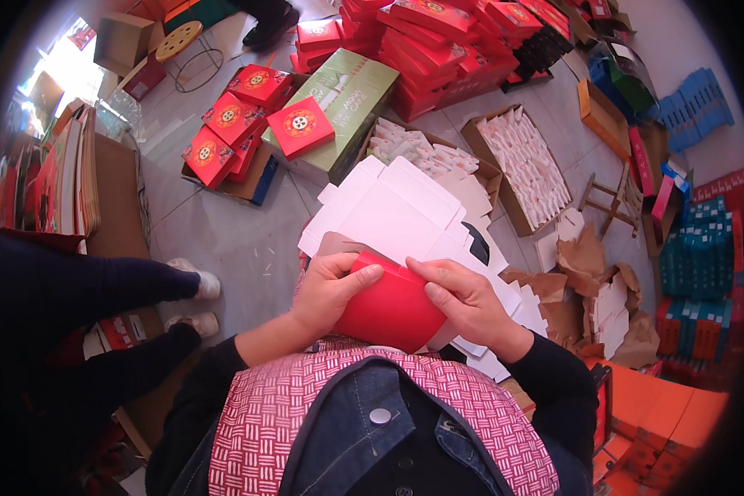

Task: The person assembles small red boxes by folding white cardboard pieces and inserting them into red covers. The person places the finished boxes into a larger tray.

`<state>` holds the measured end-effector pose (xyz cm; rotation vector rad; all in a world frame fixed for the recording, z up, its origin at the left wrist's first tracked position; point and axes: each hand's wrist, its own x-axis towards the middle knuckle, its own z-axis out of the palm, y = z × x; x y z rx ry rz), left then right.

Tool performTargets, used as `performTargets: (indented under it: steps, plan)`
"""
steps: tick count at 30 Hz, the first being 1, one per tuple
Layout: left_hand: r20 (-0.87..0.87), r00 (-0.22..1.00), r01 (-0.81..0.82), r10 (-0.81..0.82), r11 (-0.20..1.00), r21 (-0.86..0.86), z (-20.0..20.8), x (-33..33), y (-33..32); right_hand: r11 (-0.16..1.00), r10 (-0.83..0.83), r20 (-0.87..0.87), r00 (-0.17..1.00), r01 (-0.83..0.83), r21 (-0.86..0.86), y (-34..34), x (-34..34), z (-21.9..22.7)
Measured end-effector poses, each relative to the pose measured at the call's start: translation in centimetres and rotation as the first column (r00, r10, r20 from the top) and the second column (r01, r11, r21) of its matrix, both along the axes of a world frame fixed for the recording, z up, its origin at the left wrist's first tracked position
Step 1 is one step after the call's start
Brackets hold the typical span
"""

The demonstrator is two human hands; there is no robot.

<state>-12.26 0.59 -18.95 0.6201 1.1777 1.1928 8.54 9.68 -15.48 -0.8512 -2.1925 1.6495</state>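
Note:
Close to my body, both hands hold a red cardboard box piece (pixel 388 312) with its glossy side up. My left hand (pixel 329 289) grips its left upper corner, thumb on top and fingers bent beneath. My right hand (pixel 465 299) pinches the upper right edge between thumb and fingers. A crease or flap runs along the far edge between the hands. Just beyond lies a stack of flat, unfolded box blanks (pixel 388 202), white side up, with tabs and fold lines. The underside of the red piece is hidden.
A green carton (pixel 351 95) with a red box (pixel 301 128) on top stands ahead. Red boxes (pixel 438 50) are heaped behind. Open cartons of small white packets (pixel 525 161) sit right of it. Crumpled brown paper (pixel 583 256) lies at right; another person's legs (pixel 124 277) are at left.

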Motion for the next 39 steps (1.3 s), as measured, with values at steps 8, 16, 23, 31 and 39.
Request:
performTargets:
  steps: [8,16,23,31,39]
  plan:
    - [0.146,0.989,0.032,-0.035,0.999,0.026,-0.5,0.0,0.3,0.970,0.158,-0.053,0.986,-0.165,-0.181,1.1,1.4,0.4]
    - [0.066,0.996,0.051,-0.058,0.994,0.096,-1.0,0.1,0.8,0.966,0.203,-0.075,0.976,-0.212,-0.149,0.8,1.9,-0.4]
    - [0.043,0.997,0.056,-0.061,0.993,0.105,-1.0,0.2,0.4,0.967,0.253,0.032,0.967,-0.252,-0.028,0.6,1.9,0.4]
    - [-0.574,0.726,-0.012,0.379,0.841,0.541,0.8,-2.3,4.3,0.987,-0.108,-0.136,0.985,0.090,-0.133,0.8,1.4,0.2]
    - [-0.214,0.945,-0.126,0.246,0.881,0.455,0.2,-0.7,3.7,0.910,-0.377,-0.283,0.882,0.296,-0.290,-0.4,0.0,-3.7]
